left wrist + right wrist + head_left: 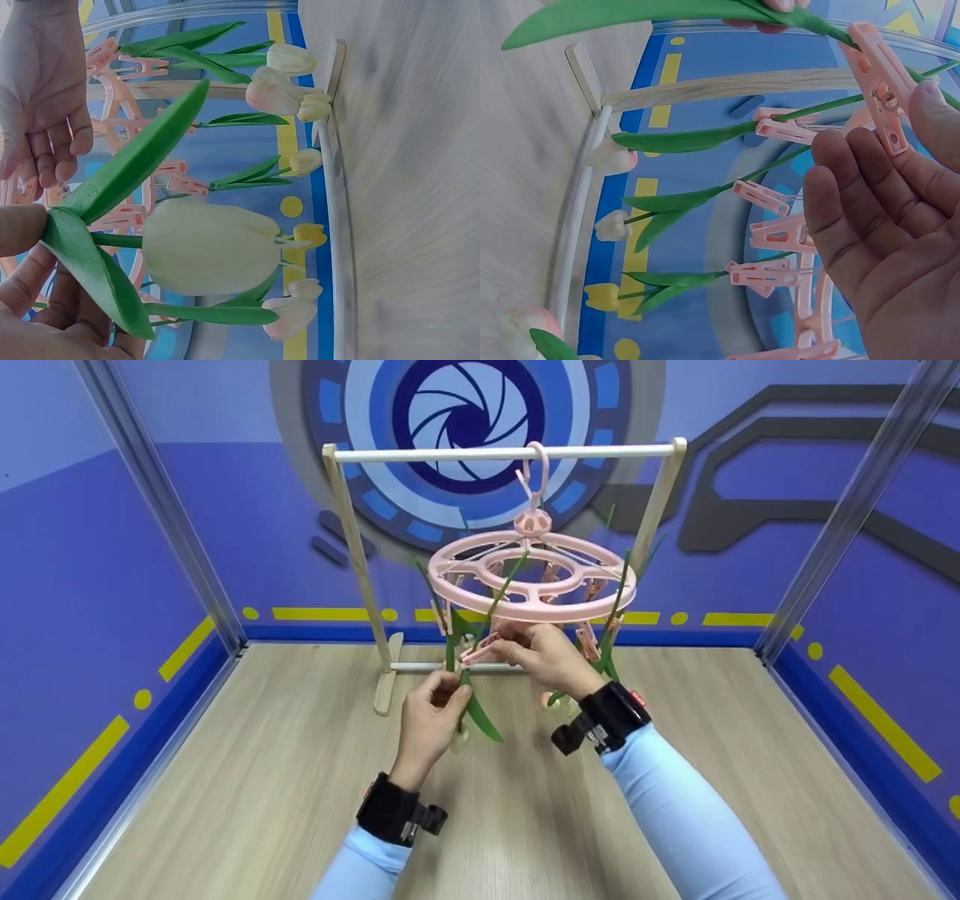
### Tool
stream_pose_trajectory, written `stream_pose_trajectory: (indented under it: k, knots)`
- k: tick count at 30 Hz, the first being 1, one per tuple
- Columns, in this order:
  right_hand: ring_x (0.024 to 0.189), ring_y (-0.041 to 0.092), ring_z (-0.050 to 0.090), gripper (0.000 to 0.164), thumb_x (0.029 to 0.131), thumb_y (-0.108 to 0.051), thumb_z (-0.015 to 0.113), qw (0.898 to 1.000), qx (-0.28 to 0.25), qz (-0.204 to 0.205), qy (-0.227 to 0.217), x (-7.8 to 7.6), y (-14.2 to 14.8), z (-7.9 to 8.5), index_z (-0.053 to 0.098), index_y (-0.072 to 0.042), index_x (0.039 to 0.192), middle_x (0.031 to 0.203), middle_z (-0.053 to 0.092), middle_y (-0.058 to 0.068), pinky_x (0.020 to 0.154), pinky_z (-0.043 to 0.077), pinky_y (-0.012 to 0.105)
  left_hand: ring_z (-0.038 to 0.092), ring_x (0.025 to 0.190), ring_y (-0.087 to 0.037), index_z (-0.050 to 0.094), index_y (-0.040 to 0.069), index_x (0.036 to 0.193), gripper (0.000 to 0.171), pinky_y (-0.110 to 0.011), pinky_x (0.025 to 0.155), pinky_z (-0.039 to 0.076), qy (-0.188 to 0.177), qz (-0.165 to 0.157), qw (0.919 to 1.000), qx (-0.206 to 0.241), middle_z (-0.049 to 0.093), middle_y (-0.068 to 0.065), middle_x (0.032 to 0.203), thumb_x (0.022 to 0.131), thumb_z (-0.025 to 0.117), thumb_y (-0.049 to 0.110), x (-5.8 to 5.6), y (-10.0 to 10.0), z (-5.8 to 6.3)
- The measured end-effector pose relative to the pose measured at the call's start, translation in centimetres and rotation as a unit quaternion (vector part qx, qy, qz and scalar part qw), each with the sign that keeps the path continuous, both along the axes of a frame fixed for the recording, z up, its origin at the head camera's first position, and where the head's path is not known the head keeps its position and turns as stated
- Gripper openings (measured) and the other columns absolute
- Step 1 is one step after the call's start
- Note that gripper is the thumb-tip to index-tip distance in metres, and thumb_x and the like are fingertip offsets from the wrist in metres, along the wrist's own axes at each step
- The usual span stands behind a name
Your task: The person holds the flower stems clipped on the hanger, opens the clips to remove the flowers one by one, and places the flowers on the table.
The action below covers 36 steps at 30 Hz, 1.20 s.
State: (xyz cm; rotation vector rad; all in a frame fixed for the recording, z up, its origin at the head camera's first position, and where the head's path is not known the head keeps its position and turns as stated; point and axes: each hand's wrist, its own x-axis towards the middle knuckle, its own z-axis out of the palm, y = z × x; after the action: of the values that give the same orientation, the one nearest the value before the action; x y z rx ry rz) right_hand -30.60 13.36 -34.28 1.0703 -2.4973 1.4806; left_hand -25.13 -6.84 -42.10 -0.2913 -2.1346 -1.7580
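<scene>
A white artificial tulip (210,247) with green leaves hangs head-down from my left hand (431,716), which pinches it near the base of the leaves. My right hand (551,656) holds a pink clothespin (877,90) between thumb and fingers. The tulip's green stem passes at the tip of that clothespin; whether the clip bites on it I cannot tell. Above both hands is the pink round hanger (534,613), from which the clothespins hang. In the left wrist view, the right hand's other fingers look loosely bent.
A wooden stand (356,547) carries the hanger on its white top bar (435,454). Several other tulips, such as a yellow tulip (601,296) and a pinkish tulip (289,319), hang head-down from clips around the ring. Printed panels enclose the wood-grain table (285,780).
</scene>
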Motion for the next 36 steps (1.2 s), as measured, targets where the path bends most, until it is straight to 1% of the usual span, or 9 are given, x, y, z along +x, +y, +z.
stream_pose_trajectory:
  k: [3,7,11,14,17,25,29,32,36]
  knots:
    - [0.1,0.026,0.071,0.019,0.106,-0.009,0.059,1.0,0.007,-0.005,-0.004,0.0,0.0,0.1,0.067,-0.002,0.121,0.109,0.072,0.013,0.09,0.058,0.038,0.064,0.082,-0.017,0.072,0.002,0.104,0.009,-0.027,0.075,0.051,-0.002,-0.002,1.0,0.001,0.071,-0.01,0.095,0.097,0.07,0.008,0.1,0.1,0.0]
    - [0.096,0.025,0.07,0.016,0.106,-0.009,0.059,1.0,0.016,-0.007,0.012,0.0,0.1,0.0,0.069,-0.001,0.114,0.107,0.073,0.013,0.085,0.057,0.036,0.064,0.083,-0.017,0.072,0.001,0.104,0.01,-0.027,0.075,0.051,0.005,-0.007,1.0,0.003,0.072,-0.011,0.095,0.097,0.071,0.008,0.1,0.1,-0.2]
    - [0.093,0.027,0.069,0.014,0.105,-0.008,0.059,1.0,0.015,-0.005,0.027,-0.1,0.2,0.0,0.07,0.0,0.111,0.103,0.071,0.016,0.082,0.055,0.032,0.063,0.083,-0.018,0.072,-0.001,0.103,0.011,-0.027,0.075,0.051,0.01,-0.01,0.9999,0.007,0.072,-0.014,0.095,0.097,0.071,0.008,0.0,0.1,-0.4]
    - [0.091,0.026,0.067,0.015,0.105,-0.009,0.06,0.999,0.021,-0.018,0.029,0.0,0.2,0.0,0.069,0.001,0.11,0.101,0.071,0.016,0.079,0.052,0.029,0.063,0.083,-0.018,0.072,-0.001,0.103,0.011,-0.027,0.076,0.051,0.007,-0.009,0.9999,0.007,0.072,-0.014,0.095,0.097,0.071,0.009,0.0,0.1,-0.5]
    - [0.092,0.023,0.067,0.016,0.105,-0.009,0.06,0.999,0.027,-0.036,0.022,0.0,0.2,0.0,0.07,0.001,0.112,0.104,0.071,0.015,0.079,0.052,0.028,0.064,0.084,-0.02,0.072,-0.001,0.104,0.012,-0.028,0.076,0.051,0.009,-0.009,0.9999,0.004,0.072,-0.014,0.096,0.097,0.071,0.009,0.0,0.0,-0.6]
    - [0.098,0.025,0.069,0.016,0.105,-0.007,0.059,0.999,0.028,-0.035,0.003,0.0,0.2,0.2,0.07,0.0,0.114,0.109,0.072,0.013,0.087,0.057,0.038,0.064,0.082,-0.022,0.073,-0.001,0.103,0.011,-0.026,0.073,0.05,0.012,-0.007,0.9999,0.006,0.072,-0.014,0.094,0.096,0.072,0.008,0.1,0.0,-0.7]
    - [0.093,0.023,0.067,0.015,0.105,-0.008,0.059,0.998,0.033,-0.044,0.007,0.1,0.2,0.2,0.069,0.0,0.111,0.102,0.071,0.013,0.083,0.054,0.034,0.064,0.082,-0.023,0.073,-0.001,0.103,0.011,-0.025,0.073,0.051,0.008,-0.007,0.9999,0.005,0.072,-0.014,0.094,0.096,0.072,0.008,0.1,-0.1,-0.8]
    - [0.088,0.022,0.065,0.013,0.105,-0.009,0.06,0.999,0.031,-0.04,0.015,0.0,0.2,0.1,0.068,0.0,0.108,0.096,0.069,0.014,0.079,0.051,0.032,0.064,0.083,-0.023,0.073,0.0,0.104,0.011,-0.025,0.073,0.051,0.005,-0.008,1.0,0.004,0.072,-0.014,0.094,0.097,0.072,0.008,0.1,-0.1,-0.9]
    - [0.084,0.02,0.064,0.011,0.105,-0.009,0.06,0.999,0.031,-0.036,0.023,-0.1,0.2,0.1,0.067,-0.001,0.105,0.092,0.068,0.013,0.077,0.05,0.031,0.065,0.083,-0.022,0.073,0.0,0.104,0.011,-0.024,0.073,0.051,0.007,-0.009,0.9999,0.005,0.072,-0.014,0.094,0.097,0.072,0.008,0.2,-0.2,-1.1]
